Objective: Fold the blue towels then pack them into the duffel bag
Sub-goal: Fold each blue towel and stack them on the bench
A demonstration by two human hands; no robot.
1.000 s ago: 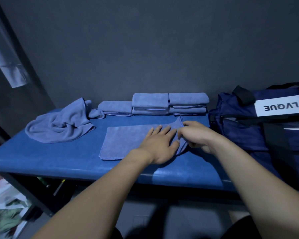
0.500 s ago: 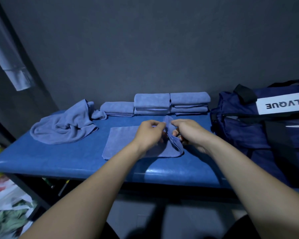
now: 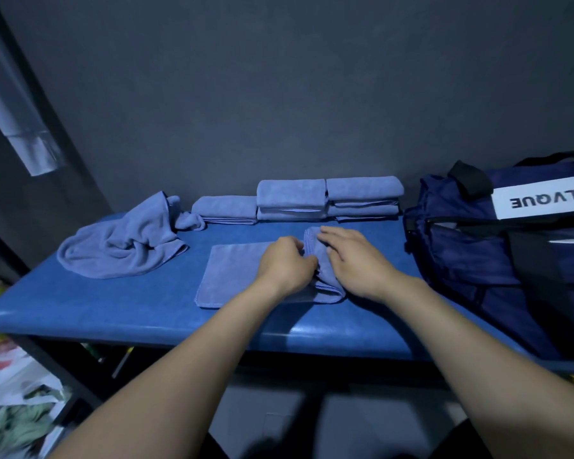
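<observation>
We see the left hand (image 3: 287,265) with fingers curled, its grip pinching a raised fold of the blue towel (image 3: 242,276) at mid-desk. The right hand (image 3: 355,260) lies with fingers nearly straight, grip open, resting on the fold's right side. Both forearms reach in from the near edge of the desk (image 3: 113,309). The duffel bag (image 3: 478,260) stands at right.

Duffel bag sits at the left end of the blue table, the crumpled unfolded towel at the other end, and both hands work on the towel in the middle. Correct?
Not quite. The head view shows the duffel bag at the right end of the blue table and the crumpled towel at the left. The left hand and right hand are indeed on the middle towel.
</observation>
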